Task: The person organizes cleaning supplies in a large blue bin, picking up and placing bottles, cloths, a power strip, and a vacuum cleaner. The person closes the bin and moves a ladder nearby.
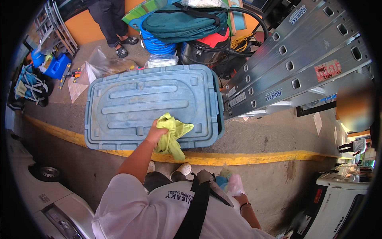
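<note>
My left hand (154, 133) grips a crumpled lime-green cleaning cloth (171, 131). The cloth hangs over the front part of the grey-blue ribbed lid (144, 104) of a large plastic storage bin; whether it touches the lid I cannot tell. Down at my side, my right hand (240, 199) holds a clear plastic bag (235, 186) with pink, blue and greenish contents, probably cloths. A black strap (195, 209) crosses my light shirt.
Aluminium ladders (286, 65) lean at the right. Behind the bin stand a wet/dry vacuum (203, 49), a blue hose coil (158, 41) and a green fabric bag (185, 24). A person's legs (107, 21) are beyond. A yellow kerb (238, 159) runs before my feet, with parked vehicles (59, 197) either side.
</note>
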The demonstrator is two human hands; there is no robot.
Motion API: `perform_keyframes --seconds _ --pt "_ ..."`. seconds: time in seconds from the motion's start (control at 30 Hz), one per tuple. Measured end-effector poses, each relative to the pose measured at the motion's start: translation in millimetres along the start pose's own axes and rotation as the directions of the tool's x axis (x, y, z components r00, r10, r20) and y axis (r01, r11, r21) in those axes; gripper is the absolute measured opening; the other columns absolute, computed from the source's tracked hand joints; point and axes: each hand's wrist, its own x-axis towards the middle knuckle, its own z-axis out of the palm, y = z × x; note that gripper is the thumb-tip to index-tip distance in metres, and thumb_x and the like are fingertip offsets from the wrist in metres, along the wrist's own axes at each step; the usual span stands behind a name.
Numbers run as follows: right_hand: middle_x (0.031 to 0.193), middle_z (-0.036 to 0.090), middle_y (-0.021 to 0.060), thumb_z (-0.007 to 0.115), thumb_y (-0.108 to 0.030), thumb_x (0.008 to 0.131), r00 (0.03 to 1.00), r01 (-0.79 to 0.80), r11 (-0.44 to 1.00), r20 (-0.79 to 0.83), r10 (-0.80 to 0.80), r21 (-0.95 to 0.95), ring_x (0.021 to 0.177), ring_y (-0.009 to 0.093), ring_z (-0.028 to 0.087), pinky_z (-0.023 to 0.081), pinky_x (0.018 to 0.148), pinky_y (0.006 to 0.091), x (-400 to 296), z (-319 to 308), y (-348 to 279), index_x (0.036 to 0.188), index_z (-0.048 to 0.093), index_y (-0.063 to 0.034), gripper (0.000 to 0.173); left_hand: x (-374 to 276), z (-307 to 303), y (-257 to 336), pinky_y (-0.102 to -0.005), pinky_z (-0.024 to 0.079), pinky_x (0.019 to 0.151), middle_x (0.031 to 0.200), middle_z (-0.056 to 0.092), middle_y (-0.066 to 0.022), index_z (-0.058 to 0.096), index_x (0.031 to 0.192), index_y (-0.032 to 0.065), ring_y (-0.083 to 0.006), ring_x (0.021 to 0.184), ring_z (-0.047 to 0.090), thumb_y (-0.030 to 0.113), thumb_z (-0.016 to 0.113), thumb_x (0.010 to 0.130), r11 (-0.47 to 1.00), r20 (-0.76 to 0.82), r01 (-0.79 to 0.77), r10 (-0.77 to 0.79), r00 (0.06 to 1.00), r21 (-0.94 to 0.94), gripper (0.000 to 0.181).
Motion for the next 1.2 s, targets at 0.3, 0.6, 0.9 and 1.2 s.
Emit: perform_keyframes --seconds 0.3,0.6,0.9,1.2 --pt "0.091 0.062 0.0138 0.069 -0.026 0.063 0.99 0.136 0.988 0.032 -0.134 -0.073 0.085 0.024 0.06 0.046 0.072 0.0312 48 -29 0 0.095 0.059 -0.0026 0.041 -57 -53 -131 -0.0419 0.045 0.081 0.104 0.056 -0.0127 0.05 0.109 0.005 -0.0295 0.092 0.056 0.038 0.043 0.08 0.393 -0.087 0.019 -0.251 0.964 -0.919 0.045" --pt "0.092 0.061 0.0155 0.067 -0.033 0.063 0.963 0.268 0.891 0.08 -0.257 -0.365 0.088 0.029 0.057 0.045 0.075 0.0354 46 -51 -38 0.095 0.059 -0.0047 0.043 -37 -64 -125 -0.0416 0.044 0.083 0.11 0.053 -0.0127 0.048 0.112 0.0062 -0.0284 0.098 0.052 0.036 0.042 0.083 0.364 0.04 0.051 -0.039 0.998 -0.93 0.042" --pt "0.085 0.06 0.0191 0.068 -0.027 0.061 0.925 0.325 0.816 -0.02 -0.38 -0.479 0.082 0.033 0.057 0.046 0.072 0.0374 7 -45 -46 0.088 0.057 -0.0009 0.039 -85 -54 -50 -0.0397 0.042 0.086 0.116 0.047 -0.0118 0.043 0.116 0.0076 -0.0256 0.103 0.048 0.033 0.041 0.086 0.442 0.237 0.181 0.074 0.969 -0.878 0.039" --pt "0.076 0.06 0.0155 0.065 -0.007 0.061 0.775 0.536 0.75 -0.127 -0.619 -0.387 0.069 0.026 0.058 0.047 0.064 0.0309 -78 -71 -115 0.081 0.057 -0.0008 0.023 -109 -48 91 -0.0317 0.048 0.075 0.104 0.052 -0.0113 0.044 0.11 0.0037 -0.0206 0.091 0.054 0.013 0.053 0.081 0.681 0.177 -0.134 0.366 0.914 -0.719 0.031"
